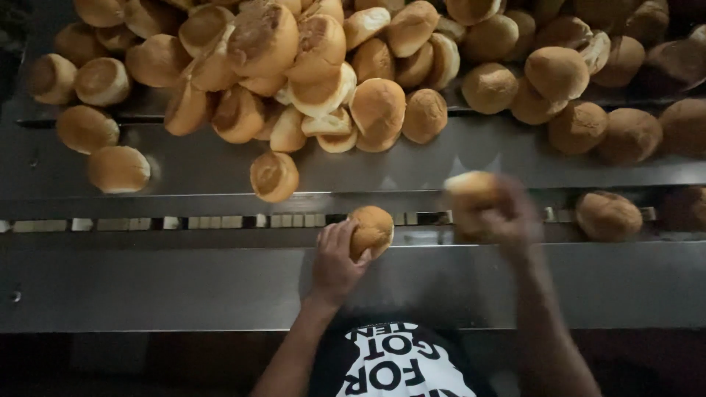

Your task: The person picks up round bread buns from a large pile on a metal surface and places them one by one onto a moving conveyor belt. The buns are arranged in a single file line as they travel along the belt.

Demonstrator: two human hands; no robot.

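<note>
Packages: none in view.
Labels: none on the buns or on the metal surfaces.
Signs: none.
Screens: none.
Printed matter: the only lettering anywhere is on the person's dark shirt [397,364], at the bottom middle of the head view.
Print shape: bold block letters in rows, seen upside down (the camera looks down the chest).
Print colours: white letters on black cloth.
Print position: between the two forearms, below the edge of the steel counter [147,287].
Print visibility: partly cut off by the lower frame edge.
</note>
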